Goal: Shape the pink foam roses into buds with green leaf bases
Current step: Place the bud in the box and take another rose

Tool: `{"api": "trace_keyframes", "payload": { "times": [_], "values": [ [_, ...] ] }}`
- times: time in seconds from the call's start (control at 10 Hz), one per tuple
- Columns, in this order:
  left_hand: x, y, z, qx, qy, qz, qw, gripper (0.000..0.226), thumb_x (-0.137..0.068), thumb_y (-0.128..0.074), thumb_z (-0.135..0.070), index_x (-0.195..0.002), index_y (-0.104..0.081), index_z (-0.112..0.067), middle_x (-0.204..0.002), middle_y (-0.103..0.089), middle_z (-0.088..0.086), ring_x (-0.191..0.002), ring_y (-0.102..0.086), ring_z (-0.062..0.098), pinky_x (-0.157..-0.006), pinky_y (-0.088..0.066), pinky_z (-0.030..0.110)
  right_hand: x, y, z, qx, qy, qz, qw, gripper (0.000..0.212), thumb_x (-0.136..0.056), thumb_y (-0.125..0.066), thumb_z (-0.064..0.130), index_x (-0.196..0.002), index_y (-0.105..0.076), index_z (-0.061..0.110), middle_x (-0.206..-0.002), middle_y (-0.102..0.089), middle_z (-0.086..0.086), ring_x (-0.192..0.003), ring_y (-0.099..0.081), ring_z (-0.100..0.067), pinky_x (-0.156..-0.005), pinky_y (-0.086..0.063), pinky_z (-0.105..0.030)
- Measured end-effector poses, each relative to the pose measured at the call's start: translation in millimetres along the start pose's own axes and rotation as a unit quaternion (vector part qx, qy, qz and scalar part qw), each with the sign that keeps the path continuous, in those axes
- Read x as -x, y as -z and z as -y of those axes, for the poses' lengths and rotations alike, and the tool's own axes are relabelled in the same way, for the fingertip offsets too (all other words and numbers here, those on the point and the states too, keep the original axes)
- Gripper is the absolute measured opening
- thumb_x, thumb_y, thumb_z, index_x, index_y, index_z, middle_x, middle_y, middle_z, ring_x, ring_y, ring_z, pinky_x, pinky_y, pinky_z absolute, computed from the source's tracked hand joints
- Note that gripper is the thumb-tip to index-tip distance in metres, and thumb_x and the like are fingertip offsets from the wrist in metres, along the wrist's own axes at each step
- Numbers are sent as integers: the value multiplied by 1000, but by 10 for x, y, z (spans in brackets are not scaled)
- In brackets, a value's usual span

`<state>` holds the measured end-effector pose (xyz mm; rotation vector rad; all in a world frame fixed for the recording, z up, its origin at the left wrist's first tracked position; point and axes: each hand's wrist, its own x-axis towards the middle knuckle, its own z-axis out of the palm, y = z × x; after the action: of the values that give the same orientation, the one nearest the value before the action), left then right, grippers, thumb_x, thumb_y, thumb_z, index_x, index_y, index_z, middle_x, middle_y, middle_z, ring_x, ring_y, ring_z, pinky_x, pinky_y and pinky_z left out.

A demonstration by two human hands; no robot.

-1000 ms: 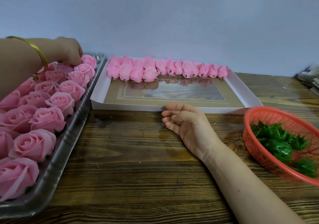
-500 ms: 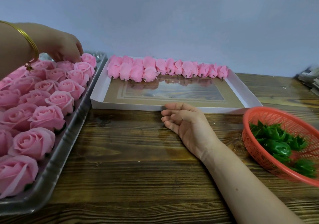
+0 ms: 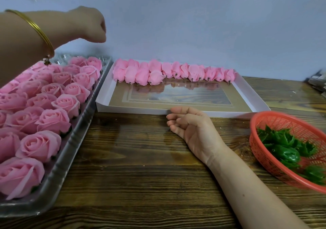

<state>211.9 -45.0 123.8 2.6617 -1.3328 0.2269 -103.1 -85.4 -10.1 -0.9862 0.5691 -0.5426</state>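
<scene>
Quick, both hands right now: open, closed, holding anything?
Left hand: above the rose tray, fingers curled; contents hidden, cannot tell.
Right hand: open, empty, resting on the table.

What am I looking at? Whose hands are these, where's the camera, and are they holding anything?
No machine here, just a person working with two bare hands. The picture comes from a camera worn on the person's head, looking forward and down. On the wooden table, at the left, sits a tray full of open pink roses. In the middle is a flat white box with rosebuds lined up along its far side. On the right, a red basket holds green leaf bases. The left hand, with a gold bangle on its wrist, hangs above the tray, fingers curled; I cannot see whether it holds anything. The right hand rests on the table by the box, holding nothing.
</scene>
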Motion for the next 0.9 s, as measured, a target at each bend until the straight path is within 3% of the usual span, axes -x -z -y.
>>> {"api": "trace_keyframes", "payload": {
  "times": [0.1,0.3,0.5,0.6,0.7,0.8,0.9],
  "values": [
    [70,-13,-290,46,-36,-40,997,27,-86,-57,-2,-111,-68,-3,-116,-66,18,-104,-59,38,-84,-46,40,0,3,-2,-2,-1,0,1000,32,-78,-43,-19,-96,-65,-3,-77,-69,-12,-66,-67,-16,-60,-55,-21],
    [197,-203,-863,110,-101,-7,989,24,-83,-57,-1,-104,-69,-6,-98,-63,8,-88,-53,25,-77,-43,31,-6,8,-5,-7,-3,3,1000,32,-77,-43,-19,-95,-65,-4,-77,-69,-12,-66,-67,-16,-61,-55,-21],
    [245,-609,-1122,90,-108,56,988,25,-80,-58,0,-102,-67,-6,-111,-66,19,-101,-62,36,-82,-51,37,-17,6,-5,-12,-4,2,1000,32,-77,-42,-19,-93,-65,-4,-74,-68,-11,-63,-67,-16,-59,-55,-21],
    [255,-866,-1191,53,-115,59,990,18,-81,-61,-5,-99,-65,-2,-103,-66,19,-99,-63,37,-77,-52,38,-25,14,-4,-11,-5,1,1000,32,-77,-43,-18,-95,-65,-4,-76,-68,-12,-64,-67,-17,-60,-55,-21],
    [263,-1080,-1233,10,-125,29,992,17,-85,-62,-16,-74,-51,-10,-83,-52,9,-90,-53,33,-69,-39,36,-22,17,-9,-11,-7,4,1000,32,-77,-44,-17,-95,-66,-3,-78,-68,-12,-66,-67,-17,-61,-55,-22],
    [263,-1214,-1247,-18,-130,2,991,10,-88,-59,-17,-92,-55,-9,-99,-48,12,-102,-42,32,-73,-34,37,-24,25,-9,-13,-8,6,1000,32,-75,-45,-17,-95,-66,-3,-79,-68,-12,-66,-67,-17,-61,-55,-22],
    [219,-1313,-1241,-57,-130,-16,990,31,-91,-58,-19,-120,-55,-7,-118,-50,17,-116,-40,37,-80,-37,39,-25,34,-8,-19,-11,9,1000,32,-73,-48,-15,-96,-67,-3,-80,-69,-13,-68,-68,-17,-61,-55,-22]
  ]
}}
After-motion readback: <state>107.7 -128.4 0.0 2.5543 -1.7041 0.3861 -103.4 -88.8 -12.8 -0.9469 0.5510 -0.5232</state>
